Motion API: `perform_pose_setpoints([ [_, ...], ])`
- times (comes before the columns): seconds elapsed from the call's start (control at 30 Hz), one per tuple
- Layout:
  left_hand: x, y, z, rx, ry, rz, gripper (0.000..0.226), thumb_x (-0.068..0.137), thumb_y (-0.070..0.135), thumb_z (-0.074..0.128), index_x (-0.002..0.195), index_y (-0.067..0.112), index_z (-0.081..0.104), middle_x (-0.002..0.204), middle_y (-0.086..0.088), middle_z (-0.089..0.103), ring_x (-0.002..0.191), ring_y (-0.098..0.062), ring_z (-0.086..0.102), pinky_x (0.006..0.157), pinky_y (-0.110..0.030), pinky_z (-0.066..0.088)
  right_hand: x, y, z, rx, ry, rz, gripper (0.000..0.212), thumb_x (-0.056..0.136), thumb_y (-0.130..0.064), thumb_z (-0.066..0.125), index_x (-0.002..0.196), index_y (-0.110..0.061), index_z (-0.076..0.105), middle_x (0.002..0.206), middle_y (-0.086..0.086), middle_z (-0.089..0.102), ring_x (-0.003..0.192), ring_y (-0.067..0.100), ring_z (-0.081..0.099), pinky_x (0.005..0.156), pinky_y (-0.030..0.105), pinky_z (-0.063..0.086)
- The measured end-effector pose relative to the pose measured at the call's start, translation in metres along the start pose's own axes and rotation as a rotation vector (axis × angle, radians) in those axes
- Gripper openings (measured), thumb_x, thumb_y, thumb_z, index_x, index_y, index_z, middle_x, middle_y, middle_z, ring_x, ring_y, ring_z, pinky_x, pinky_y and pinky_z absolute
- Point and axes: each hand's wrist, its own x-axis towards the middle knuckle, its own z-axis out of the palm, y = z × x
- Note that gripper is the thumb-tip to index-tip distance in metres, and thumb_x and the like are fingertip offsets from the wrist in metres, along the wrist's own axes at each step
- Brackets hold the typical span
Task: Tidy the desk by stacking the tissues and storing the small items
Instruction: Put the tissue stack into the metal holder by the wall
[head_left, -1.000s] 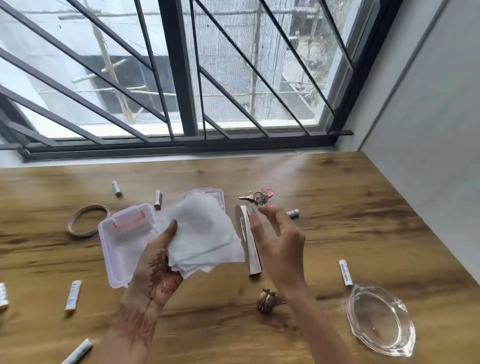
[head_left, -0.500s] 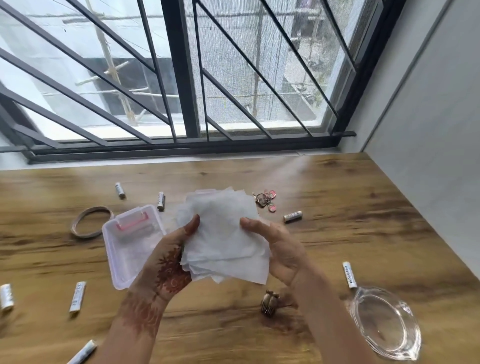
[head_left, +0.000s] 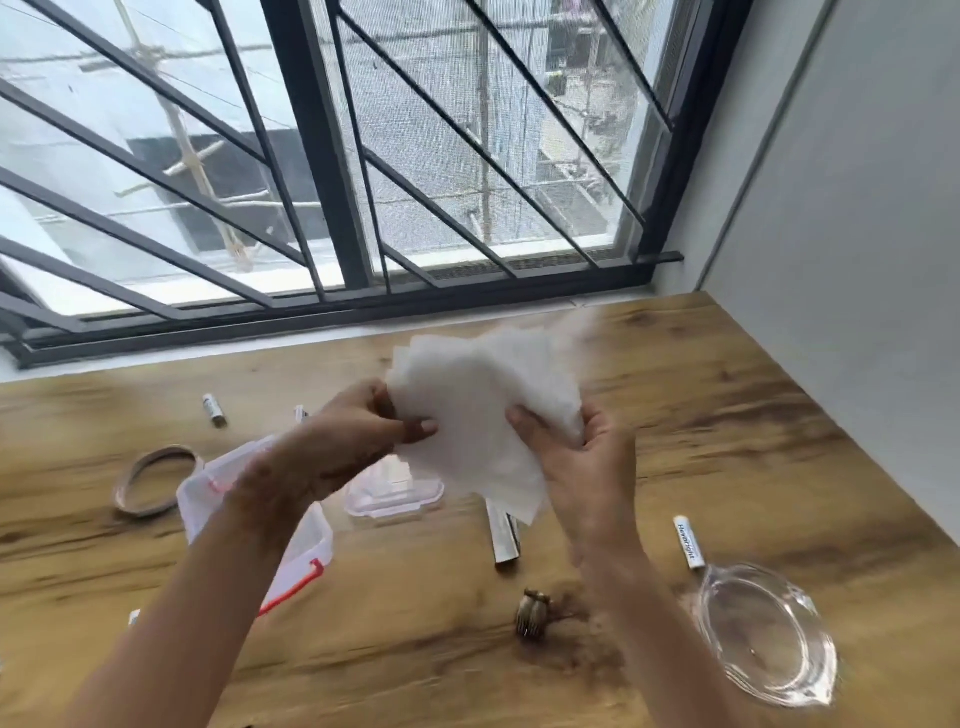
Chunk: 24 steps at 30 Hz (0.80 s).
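A loose stack of thin, soft white tissues (head_left: 483, 410) hung above the wood-grain desk (head_left: 727, 415). The left hand (head_left: 358, 436) pinched its left edge; the right hand's (head_left: 587, 467) curled fingers gripped the right. A clear rectangular plastic box (head_left: 311, 535) and an oval glass dish (head_left: 763, 634) lay on the desk.

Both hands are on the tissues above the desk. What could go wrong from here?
1. The tissues are fanned unevenly, pinched only at the edges by the left hand and right hand; a sheet might slip out.
2. The left forearm hangs over the open plastic box; lowering it may knock the box.
3. The glass dish sits close beside the right forearm; a sweep might push it.
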Motion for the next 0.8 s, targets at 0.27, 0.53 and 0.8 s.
perform_pose_setpoints([
  [0.27,0.062,0.042,-0.001,0.408,-0.373,0.015,0.016,0.062,0.009,0.067,0.076,0.012,0.073,0.084,-0.007,0.073,0.084,-0.020,0.068,0.073,-0.025,0.055,-0.024,0.024,0.017,-0.421,0.193,-0.440,0.025,0.076,-0.004,0.067,0.094,-0.020,0.067,0.072,-0.013,0.068,0.068,-0.003,0.058,0.063,-0.005,0.034],
  [0.53,0.096,0.030,0.001,0.519,-0.468,-0.088,0.016,0.049,0.018,0.070,0.059,0.006,0.070,0.083,-0.020,0.071,0.090,-0.031,0.068,0.079,-0.036,0.057,-0.033,0.056,0.038,-0.597,0.019,-0.479,0.060,0.069,0.010,0.045,0.127,-0.008,0.047,0.117,0.010,0.065,0.102,0.019,0.063,0.090,0.021,0.045],
  [0.8,0.107,0.017,0.002,0.615,-0.453,-0.079,0.022,0.057,0.002,0.059,0.065,0.014,0.076,0.085,-0.016,0.073,0.082,-0.023,0.069,0.073,-0.029,0.058,-0.028,0.078,0.032,-0.750,-0.008,-0.533,0.051,0.070,0.008,0.051,0.119,-0.006,0.050,0.106,0.010,0.070,0.094,0.016,0.068,0.084,0.019,0.048],
])
